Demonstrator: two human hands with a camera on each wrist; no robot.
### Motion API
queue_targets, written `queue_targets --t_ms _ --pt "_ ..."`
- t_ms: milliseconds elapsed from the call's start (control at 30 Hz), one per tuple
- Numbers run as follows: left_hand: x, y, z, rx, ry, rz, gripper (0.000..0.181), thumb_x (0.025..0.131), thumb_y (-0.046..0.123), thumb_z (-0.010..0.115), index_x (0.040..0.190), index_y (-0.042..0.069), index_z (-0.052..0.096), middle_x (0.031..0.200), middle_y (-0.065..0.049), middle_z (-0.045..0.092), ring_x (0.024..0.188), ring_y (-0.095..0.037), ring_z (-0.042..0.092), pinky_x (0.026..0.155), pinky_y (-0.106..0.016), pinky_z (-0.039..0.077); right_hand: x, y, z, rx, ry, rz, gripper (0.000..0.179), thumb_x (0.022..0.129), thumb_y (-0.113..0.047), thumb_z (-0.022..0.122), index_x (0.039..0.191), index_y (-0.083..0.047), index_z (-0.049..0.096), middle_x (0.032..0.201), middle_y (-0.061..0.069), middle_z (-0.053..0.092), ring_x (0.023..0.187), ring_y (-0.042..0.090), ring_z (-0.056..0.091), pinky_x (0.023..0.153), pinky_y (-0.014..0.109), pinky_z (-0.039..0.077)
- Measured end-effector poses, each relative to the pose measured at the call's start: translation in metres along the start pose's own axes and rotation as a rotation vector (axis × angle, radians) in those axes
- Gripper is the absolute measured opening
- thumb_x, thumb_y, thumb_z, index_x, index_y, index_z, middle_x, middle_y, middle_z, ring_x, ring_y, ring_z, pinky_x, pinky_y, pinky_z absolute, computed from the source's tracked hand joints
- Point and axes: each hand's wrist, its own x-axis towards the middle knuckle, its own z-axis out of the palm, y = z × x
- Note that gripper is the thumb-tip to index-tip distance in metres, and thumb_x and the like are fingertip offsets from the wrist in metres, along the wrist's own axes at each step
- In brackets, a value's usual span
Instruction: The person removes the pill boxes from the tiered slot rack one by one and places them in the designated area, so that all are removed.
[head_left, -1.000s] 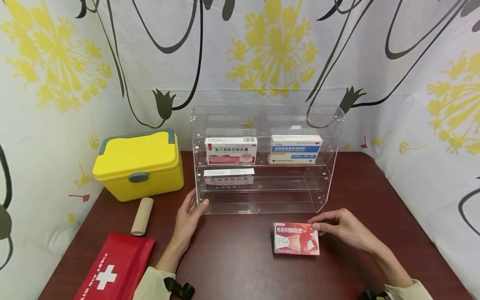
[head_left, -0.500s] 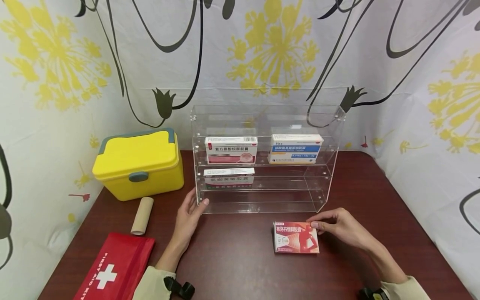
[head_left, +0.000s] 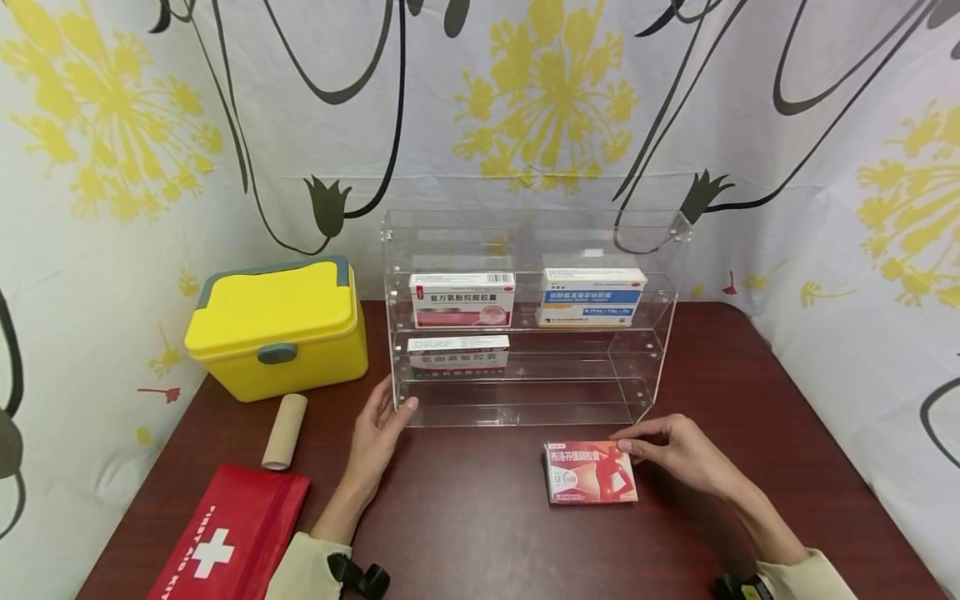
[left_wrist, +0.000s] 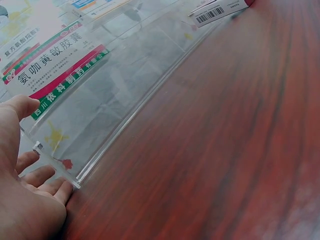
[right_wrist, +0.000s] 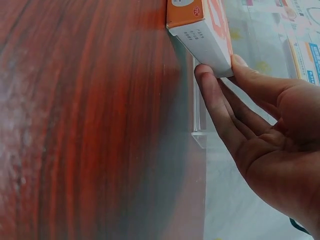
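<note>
My right hand [head_left: 686, 454] pinches a red-and-white medicine box [head_left: 591, 472] by its upper right corner, thumb on the printed front. In the right wrist view, thumb and fingertips meet at the white end of the box [right_wrist: 205, 45], which tilts close over the table. A clear acrylic display rack [head_left: 555, 414] stands behind it. My left hand [head_left: 375, 442] holds the rack's lower left corner, fingers along the outer side panel and thumb at the front. Above that thumb, a white, green and magenta capsule box [left_wrist: 62, 65] stands on the middle shelf.
A pink-and-white box [head_left: 462, 302] and a blue-and-white box [head_left: 592, 298] stand on the rack's upper shelf. Left of the rack are a yellow case [head_left: 277, 333], a cardboard tube [head_left: 285, 433] and a red first aid pouch [head_left: 232, 533]. A patterned curtain [head_left: 555, 108] encloses the table.
My right hand and the red medicine box have shifted very slightly left and towards the rack. The left hand stays at the rack's corner.
</note>
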Motion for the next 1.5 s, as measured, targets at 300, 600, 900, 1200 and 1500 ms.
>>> queue_targets --t_ms 300,600,900,1200,1500 --pt "0.0 -0.001 -0.001 0.007 -0.004 0.01 0.061 0.092 0.032 0.07 0.146 0.019 0.043 0.145 -0.005 0.044 0.135 -0.018 0.039 0.104 -0.03 0.038 0.001 0.004 0.001 -0.013 0.011 0.012 0.016 0.09 -0.023 0.073 0.105 -0.02 0.077 0.088 -0.009 0.071 0.074 0.009 0.057 0.058 0.022 0.046" --pt "-0.004 0.014 0.002 0.004 -0.01 -0.014 0.061 0.094 0.024 0.069 0.147 0.013 0.04 0.146 -0.01 0.044 0.136 -0.023 0.04 0.104 -0.031 0.039 0.003 0.009 0.004 -0.037 0.026 0.026 0.014 0.088 -0.027 0.075 0.101 -0.023 0.078 0.083 -0.01 0.07 0.07 0.008 0.057 0.055 0.023 0.047" --pt "-0.009 0.029 0.005 0.03 -0.008 -0.028 0.06 0.095 0.019 0.067 0.148 0.009 0.039 0.146 -0.012 0.044 0.136 -0.025 0.039 0.105 -0.032 0.038 0.004 0.009 0.005 -0.017 0.028 0.065 0.015 0.086 -0.027 0.077 0.1 -0.021 0.078 0.083 -0.006 0.07 0.064 0.012 0.058 0.052 0.025 0.047" --pt "-0.009 0.029 0.005 0.009 -0.011 -0.019 0.059 0.095 0.017 0.067 0.147 0.009 0.04 0.145 -0.011 0.045 0.135 -0.023 0.041 0.104 -0.031 0.038 0.003 0.009 0.007 -0.045 0.064 0.081 0.014 0.086 -0.029 0.077 0.098 -0.023 0.079 0.084 -0.006 0.068 0.064 0.009 0.055 0.052 0.025 0.045" --pt "-0.009 0.03 0.006 0.017 -0.003 -0.032 0.06 0.095 0.018 0.067 0.147 0.008 0.04 0.145 -0.012 0.044 0.135 -0.023 0.04 0.105 -0.031 0.037 0.002 0.009 0.01 -0.063 0.085 0.06 0.013 0.086 -0.028 0.077 0.098 -0.024 0.078 0.082 -0.008 0.068 0.065 0.01 0.055 0.052 0.024 0.045"
